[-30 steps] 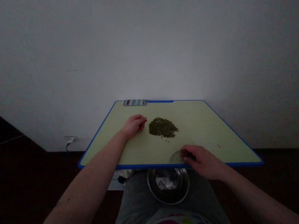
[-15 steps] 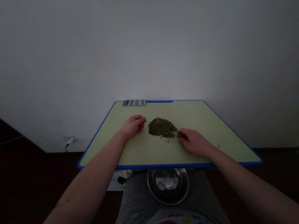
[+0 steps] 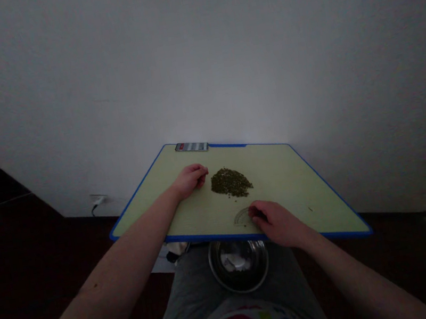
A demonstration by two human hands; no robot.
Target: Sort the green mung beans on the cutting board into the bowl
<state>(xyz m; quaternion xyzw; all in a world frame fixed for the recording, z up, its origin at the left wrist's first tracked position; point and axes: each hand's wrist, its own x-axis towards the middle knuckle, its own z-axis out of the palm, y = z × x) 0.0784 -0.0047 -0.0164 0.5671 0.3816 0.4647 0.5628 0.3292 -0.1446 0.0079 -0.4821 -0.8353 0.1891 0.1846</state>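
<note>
A clear protractor (image 3: pixel 240 217) lies flat near the table's front edge, its right end gripped by my right hand (image 3: pixel 274 220), whose fingers are curled closed. A few loose grains show beside it. Just beyond is a heap of small greenish grains (image 3: pixel 229 182), perhaps beans, spread on the pale table (image 3: pixel 190 217). My left hand (image 3: pixel 191 179) rests to the left of the heap, apart from it, with fingers curled; whether anything is inside them is hidden. Under the front edge, on my lap, sits a shiny metal bowl (image 3: pixel 241 279) with some dark bits at its bottom.
A phone (image 3: pixel 191 146) with a lit screen lies at the table's back left corner. Blue trim (image 3: pixel 275 143) edges the table, which stands against a pale wall (image 3: pixel 221 61). A plug (image 3: pixel 99 201) sits in the wall at left. One small dark sliver (image 3: pixel 310 209) lies at right.
My right hand went out to the heap's right front edge, then came back toward the front edge with the protractor, drawing a few grains along. My left hand has stayed put.
</note>
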